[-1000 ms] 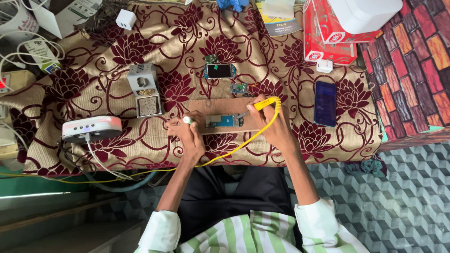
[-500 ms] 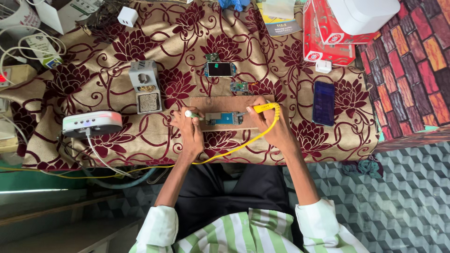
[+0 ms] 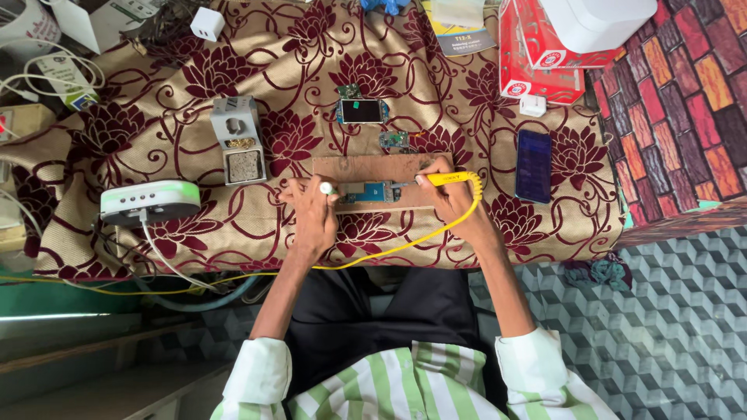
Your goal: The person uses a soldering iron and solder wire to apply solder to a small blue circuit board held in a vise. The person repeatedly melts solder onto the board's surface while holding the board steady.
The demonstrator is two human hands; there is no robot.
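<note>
Soldering in hand on a small blue circuit board (image 3: 372, 191), which lies on a brown wooden board (image 3: 373, 167) at the near edge of the table.

Right hand (image 3: 455, 198): closed around a yellow-handled iron (image 3: 447, 179), tip pointing left toward the circuit board's right end. Its yellow cord (image 3: 405, 241) loops back under the wrist and off to the left.

Left hand (image 3: 311, 208): fingers pinched on a small white-tipped tool (image 3: 327, 187), just beside the circuit board's left end. Cannot tell what the tool is, nor whether it touches the board.

Progress, as judged: work is mid-step. The circuit board is out and laid flat, iron and second tool both brought up to it. Contact of the iron tip with the board is too small to make out. Nothing looks reassembled: a small screen part (image 3: 362, 111) and another green board piece (image 3: 394, 141) lie apart above the wooden board, so refitting appears to be left.

Around: grey iron stand (image 3: 238, 138) with sponge well to the left, white-and-green station (image 3: 149, 202) beyond it at the table edge, dark blue phone (image 3: 534, 166) to the right, red boxes (image 3: 545, 54) at the far right, floral cloth (image 3: 296, 70) over the table.
</note>
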